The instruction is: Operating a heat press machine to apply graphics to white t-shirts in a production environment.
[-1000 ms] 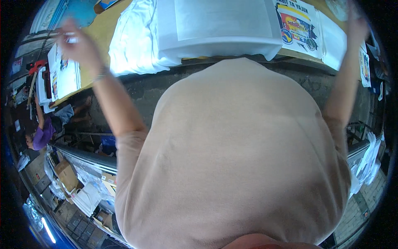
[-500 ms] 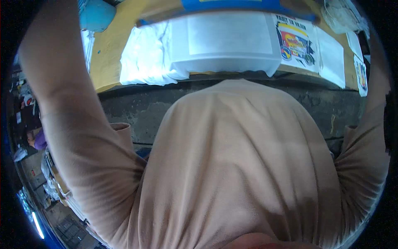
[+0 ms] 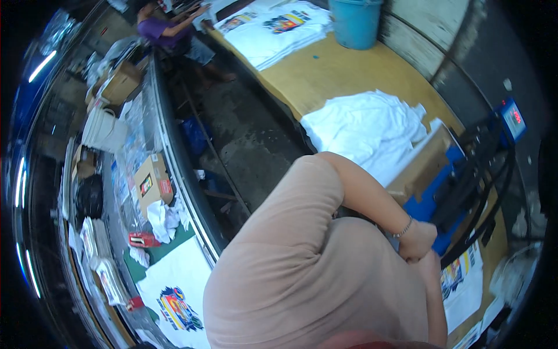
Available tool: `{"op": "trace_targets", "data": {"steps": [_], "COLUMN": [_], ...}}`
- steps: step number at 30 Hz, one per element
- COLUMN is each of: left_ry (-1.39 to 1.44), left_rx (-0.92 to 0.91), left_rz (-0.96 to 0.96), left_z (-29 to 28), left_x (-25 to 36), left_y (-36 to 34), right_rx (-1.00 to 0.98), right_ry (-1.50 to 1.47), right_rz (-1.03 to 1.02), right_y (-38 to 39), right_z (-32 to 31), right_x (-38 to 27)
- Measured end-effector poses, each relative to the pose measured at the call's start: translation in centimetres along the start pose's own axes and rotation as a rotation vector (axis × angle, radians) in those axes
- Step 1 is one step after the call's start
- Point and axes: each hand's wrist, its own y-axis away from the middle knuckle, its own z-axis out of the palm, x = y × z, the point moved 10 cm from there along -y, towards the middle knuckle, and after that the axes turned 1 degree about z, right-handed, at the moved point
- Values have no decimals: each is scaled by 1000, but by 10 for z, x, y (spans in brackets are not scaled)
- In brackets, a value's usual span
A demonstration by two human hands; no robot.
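Note:
My left hand, with a chain bracelet at its wrist, is closed in a fist at the near edge of a blue-and-black heat press. Just below it my right hand is closed too, partly covered by the left. Whatever the fingers grip, if anything, is hidden. White cloth, probably T-shirts, lies bunched to the left of the press. On the other side, a white sheet with a colourful print sticks out from beneath it. A small blue control box with a red-lit display stands behind.
Printed white shirts are stacked at the far end of the yellow table, near a turquoise bucket. A co-worker in purple sits beyond. On the left runs a bench holding a cardboard box and another printed shirt.
My view has swung left, bringing in the side bench and the co-worker. My arms were raised with both hands out of sight; now the hands are together at the press.

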Motion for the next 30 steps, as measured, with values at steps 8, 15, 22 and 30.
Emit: {"op": "trace_targets", "data": {"steps": [8,15,22,30], "left_ry": [-241,-115,-324,292], "left_rx": [245,185,345,958], "left_rz": [68,42,145,-42], "left_z": [25,38,16,-21], "left_x": [0,-8,8,-96], "left_y": [-4,-6,23,168], "right_rx": [11,107,242,374], "right_ry": [146,278,355,217], "right_rz": [60,119,148,129], "right_y": [-30,-29,-23,1], "right_z": [32,38,42,38], "right_x": [39,38,45,23]}}
